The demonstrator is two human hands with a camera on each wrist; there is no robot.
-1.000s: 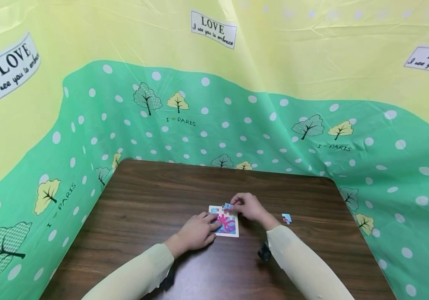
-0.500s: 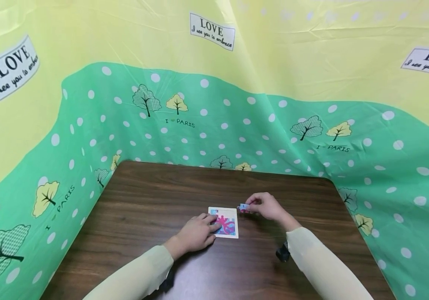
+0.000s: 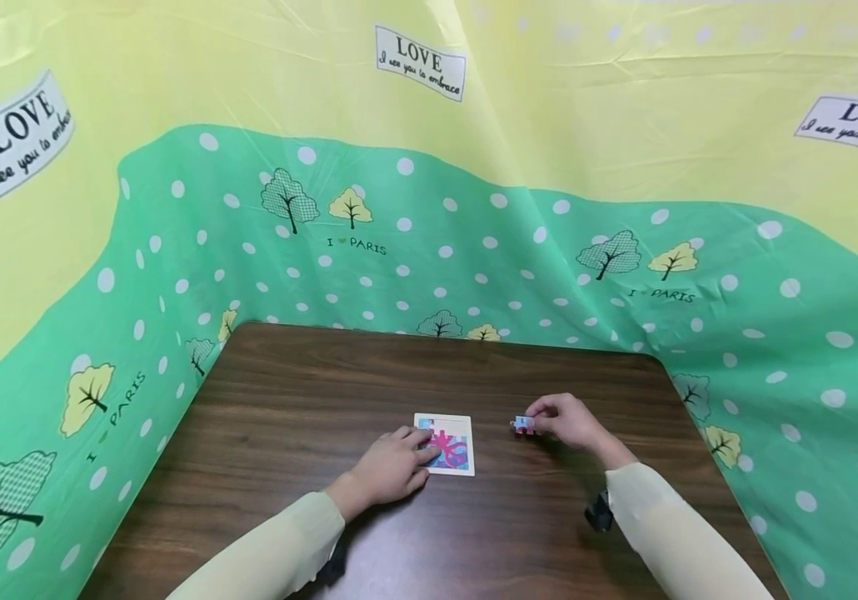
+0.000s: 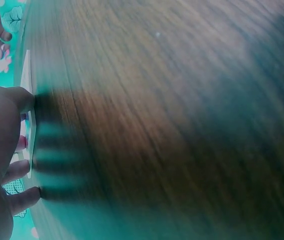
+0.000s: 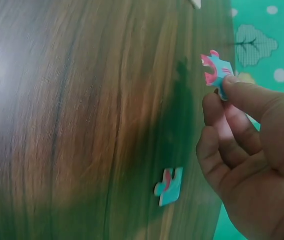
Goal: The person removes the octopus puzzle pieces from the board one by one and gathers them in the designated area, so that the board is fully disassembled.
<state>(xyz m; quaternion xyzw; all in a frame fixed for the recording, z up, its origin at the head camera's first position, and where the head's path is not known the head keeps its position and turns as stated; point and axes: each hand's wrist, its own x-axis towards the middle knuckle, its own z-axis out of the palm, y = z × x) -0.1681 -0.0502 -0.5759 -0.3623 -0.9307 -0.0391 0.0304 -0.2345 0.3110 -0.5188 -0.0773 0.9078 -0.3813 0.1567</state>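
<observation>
A square puzzle (image 3: 456, 450) with a pink octopus picture and a white frame lies on the table, a pale gap along its upper part. My left hand (image 3: 390, 465) rests on its left side, fingers spread. In the left wrist view, the fingertips touch the frame (image 4: 27, 75) and the table beside it. To the right of the puzzle, my right hand (image 3: 570, 423) pinches a blue and pink puzzle piece (image 5: 217, 70) between thumb and forefinger, above the table. A second puzzle piece (image 5: 170, 188) lies on the table near that hand; in the head view the hand hides it.
The brown wooden table (image 3: 309, 375) reaches back to a green and yellow printed curtain (image 3: 369, 275), which encloses its far side and both sides. A small dark device (image 3: 599, 510) sits at the right wrist.
My right hand has lifted the puzzle piece away from the puzzle's top edge and carried it to the right. The left hand stays on the puzzle.
</observation>
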